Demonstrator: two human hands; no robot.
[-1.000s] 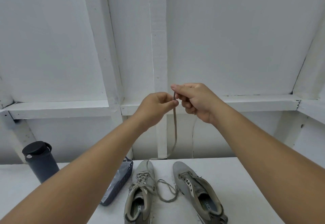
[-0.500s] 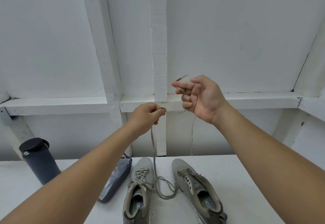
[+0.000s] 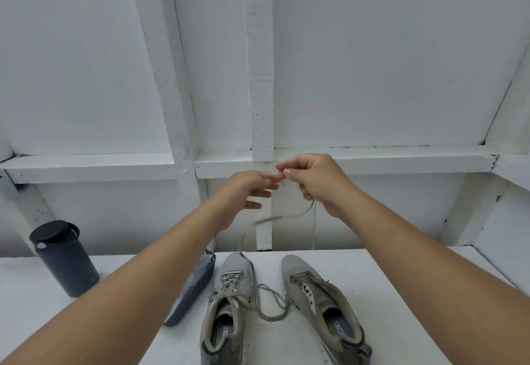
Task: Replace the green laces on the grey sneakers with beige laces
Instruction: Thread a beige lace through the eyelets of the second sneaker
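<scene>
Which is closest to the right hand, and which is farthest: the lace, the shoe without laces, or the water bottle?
From the right hand:
1. The lace, pinched in that hand's fingers and hanging below it.
2. The shoe without laces, on the table under the right arm.
3. The water bottle, standing far off on the table's left side.

Two grey sneakers, the left sneaker (image 3: 226,304) and the right sneaker (image 3: 321,304), stand on the white table (image 3: 387,293). Left of the left sneaker lie one dark pouch (image 3: 192,293) and, farther left, one dark bottle (image 3: 64,258). One loose lace (image 3: 269,304) lies between the sneakers, and two hands, left hand (image 3: 243,189) and right hand (image 3: 312,181), hang above them.
</scene>
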